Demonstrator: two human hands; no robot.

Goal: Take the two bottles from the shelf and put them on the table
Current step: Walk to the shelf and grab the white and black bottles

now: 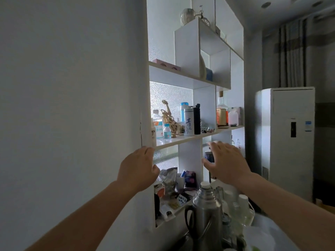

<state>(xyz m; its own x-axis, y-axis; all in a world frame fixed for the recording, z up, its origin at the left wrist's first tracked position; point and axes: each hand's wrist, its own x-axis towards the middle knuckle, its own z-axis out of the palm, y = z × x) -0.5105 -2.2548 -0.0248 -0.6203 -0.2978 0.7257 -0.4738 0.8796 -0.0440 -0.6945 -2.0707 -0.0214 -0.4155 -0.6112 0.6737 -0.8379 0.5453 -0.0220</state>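
Both hands (139,167) (226,160) empty, fingers spread, below shelf (181,140); bottles (192,121) above, seemingly untouched.

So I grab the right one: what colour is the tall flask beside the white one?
Black, seen in the head view: the flask stands right of the white flask.

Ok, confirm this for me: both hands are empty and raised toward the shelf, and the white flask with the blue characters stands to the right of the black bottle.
One detail is wrong. In the head view the white flask stands to the left of the black bottle, touching or nearly touching it. The rest holds: the left hand and right hand are empty and raised toward the shelf.
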